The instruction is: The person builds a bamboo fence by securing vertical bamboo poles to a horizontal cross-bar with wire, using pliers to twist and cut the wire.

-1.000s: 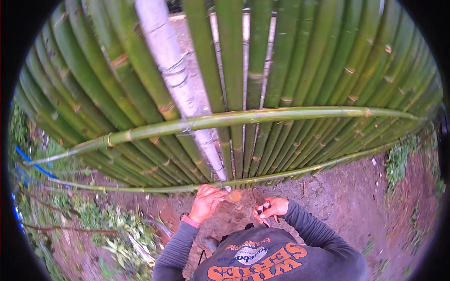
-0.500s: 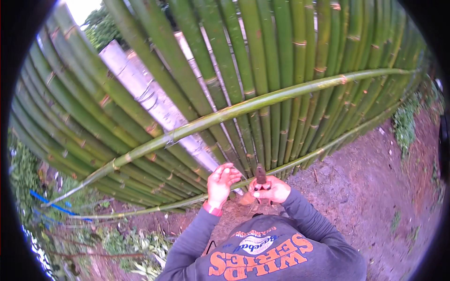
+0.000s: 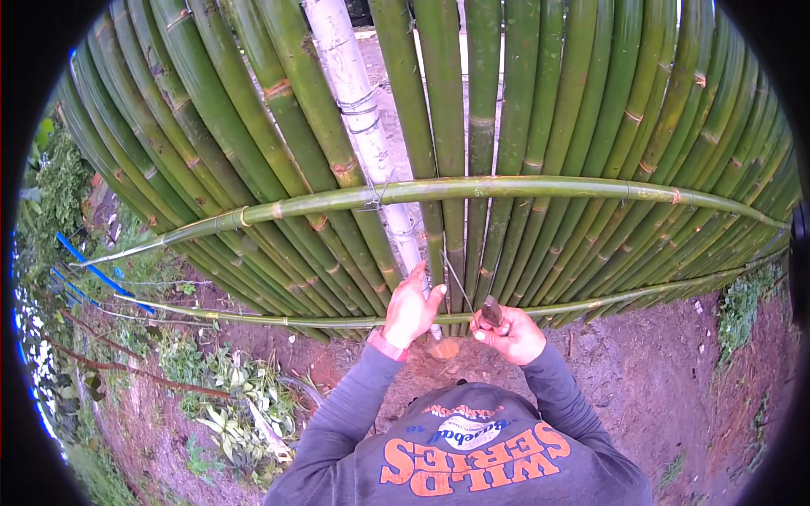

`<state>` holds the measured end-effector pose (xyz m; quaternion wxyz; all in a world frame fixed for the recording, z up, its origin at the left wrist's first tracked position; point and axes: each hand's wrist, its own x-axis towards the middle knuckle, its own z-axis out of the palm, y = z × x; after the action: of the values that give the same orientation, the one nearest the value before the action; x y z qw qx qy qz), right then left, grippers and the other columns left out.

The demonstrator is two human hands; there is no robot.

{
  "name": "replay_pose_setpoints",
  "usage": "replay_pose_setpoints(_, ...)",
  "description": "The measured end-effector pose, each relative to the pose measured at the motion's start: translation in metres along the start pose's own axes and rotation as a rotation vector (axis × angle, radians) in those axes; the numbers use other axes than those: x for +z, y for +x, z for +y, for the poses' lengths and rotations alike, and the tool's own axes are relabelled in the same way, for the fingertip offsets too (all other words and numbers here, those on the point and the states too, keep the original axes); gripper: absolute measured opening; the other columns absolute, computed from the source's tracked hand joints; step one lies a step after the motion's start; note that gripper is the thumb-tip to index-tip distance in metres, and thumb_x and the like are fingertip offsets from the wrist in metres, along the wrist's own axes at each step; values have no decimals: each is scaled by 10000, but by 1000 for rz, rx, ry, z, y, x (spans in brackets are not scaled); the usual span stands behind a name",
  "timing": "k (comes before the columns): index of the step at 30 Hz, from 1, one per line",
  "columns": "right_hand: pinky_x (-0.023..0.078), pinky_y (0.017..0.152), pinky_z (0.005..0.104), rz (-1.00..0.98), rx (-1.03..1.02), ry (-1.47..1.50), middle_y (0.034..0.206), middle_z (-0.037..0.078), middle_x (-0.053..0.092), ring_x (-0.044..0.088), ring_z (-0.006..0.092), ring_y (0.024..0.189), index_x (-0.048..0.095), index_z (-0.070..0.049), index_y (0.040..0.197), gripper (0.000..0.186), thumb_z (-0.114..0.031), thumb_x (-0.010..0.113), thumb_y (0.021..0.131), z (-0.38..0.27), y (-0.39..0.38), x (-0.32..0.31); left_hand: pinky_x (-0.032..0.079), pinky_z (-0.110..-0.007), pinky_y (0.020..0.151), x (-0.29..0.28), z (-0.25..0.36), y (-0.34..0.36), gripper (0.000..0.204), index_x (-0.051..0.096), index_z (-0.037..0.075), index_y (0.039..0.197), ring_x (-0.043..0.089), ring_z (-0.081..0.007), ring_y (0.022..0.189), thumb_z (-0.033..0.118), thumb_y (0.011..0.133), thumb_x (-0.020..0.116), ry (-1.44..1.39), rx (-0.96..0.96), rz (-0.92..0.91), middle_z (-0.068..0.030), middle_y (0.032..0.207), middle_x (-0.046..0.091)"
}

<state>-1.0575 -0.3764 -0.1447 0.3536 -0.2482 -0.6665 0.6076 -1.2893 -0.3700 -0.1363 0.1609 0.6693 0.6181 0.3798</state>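
My left hand (image 3: 409,310), with a red band at its wrist, is raised with fingers stretched and thumb apart, over the lower end of the whitish pole (image 3: 371,139). Nothing shows in its grasp. My right hand (image 3: 516,337) is closed around rusty brown pliers (image 3: 492,311), their head pointing up. A thin wire (image 3: 456,281) slants from the bamboo slats toward the pliers; whether the jaws grip it I cannot tell. Both hands are at the lower bamboo rail (image 3: 582,307). Behind them stands a fence of upright green bamboo slats (image 3: 439,84).
A thicker upper bamboo rail (image 3: 506,187) crosses the slats. Wire ties (image 3: 374,199) bind it at the pole. Blue strips (image 3: 101,278) lie beyond the rails' left ends. Cut leaves (image 3: 245,396) cover the ground at lower left; bare brown soil (image 3: 624,363) lies to the right.
The view has swung left, so the fence and pole sit farther right. My left hand has opened, thumb now apart. The pliers have tilted, and the slanting wire now shows.
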Motion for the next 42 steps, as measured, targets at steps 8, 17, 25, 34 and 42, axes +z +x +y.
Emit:
replay_pose_setpoints(8, 405, 584, 244, 235, -117, -407, 663, -45, 429, 379, 73, 602, 638, -29, 1077, 222, -34, 673, 858, -27, 13, 24, 524, -283, 858, 8, 32, -25, 186, 652, -38, 1130, 639, -133, 949, 38, 982, 569, -938, 28, -229, -61, 1046, 682)
replay_pose_setpoints(17, 499, 738, 274, 314, 186, 173, 837, -14, 602, 593, 118, 771, 573, -19, 926, 226, -197, 712, 909, 53, -22, 31, 616, -344, 690, -44, 37, 9, 230, 610, -41, 1103, 713, -233, 764, 161, 1009, 552, -906, -2, -146, -89, 830, 660)
replay_pose_setpoints(25, 520, 835, 311, -65, 310, 639, 1121, 73, 597, 623, 173, 944, 295, -20, 1467, 654, -37, 638, 910, 83, -58, 35, 608, -326, 711, -66, 51, 28, 220, 618, -48, 1114, 713, -226, 783, 134, 1005, 558, -837, 30, 21, -102, 850, 680)
replay_pose_setpoints(34, 511, 775, 295, -83, 315, 711, 1035, 39, 567, 575, 139, 846, 270, -60, 1513, 755, 54, 542, 818, 86, -60, 28, 609, -333, 698, -51, 68, 72, 210, 621, -51, 1112, 703, -210, 747, 118, 997, 572, -734, 82, 215, -101, 835, 678)
replay_pose_setpoints(42, 502, 620, 273, 31, 267, 595, 936, 24, 555, 557, 111, 745, 321, -63, 1480, 736, 3, 560, 787, 94, -54, 30, 623, -363, 709, -40, 53, 71, 202, 623, -22, 1138, 703, -212, 757, 112, 997, 566, -779, 73, 210, -82, 841, 659)
